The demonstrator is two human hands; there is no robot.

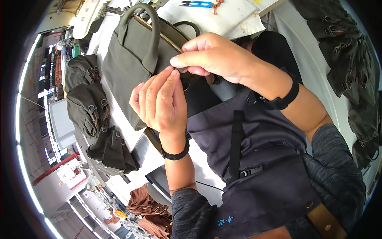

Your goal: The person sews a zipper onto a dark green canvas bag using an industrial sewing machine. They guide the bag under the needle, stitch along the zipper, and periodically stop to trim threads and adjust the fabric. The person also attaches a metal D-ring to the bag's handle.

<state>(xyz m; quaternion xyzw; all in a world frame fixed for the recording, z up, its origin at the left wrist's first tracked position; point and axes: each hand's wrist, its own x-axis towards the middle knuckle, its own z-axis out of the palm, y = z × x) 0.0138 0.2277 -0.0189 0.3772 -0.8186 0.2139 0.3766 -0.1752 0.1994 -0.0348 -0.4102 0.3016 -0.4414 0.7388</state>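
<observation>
An olive-green handbag (123, 75) lies on the white worktable, its looped handle (156, 40) arching over the top. A brass-coloured zipper (169, 41) runs along its opening toward my fingers. My right hand (217, 55) is closed in a pinch at the zipper's end, thumb and forefinger on the bag's edge. Just below and left of it, my left hand (161, 99) is closed too, its fingertips pressed together against the same dark edge. The fingertips of both hands almost meet. The small part between them is mostly hidden.
Blue thread snips (197, 4) lie at the table's far edge beside small orange-brown pieces (216, 7). Olive-green bag pieces with metal rings (87, 105) are piled on the left. More dark green pieces (342, 47) hang at the right. Brown pieces (147, 207) sit lower left.
</observation>
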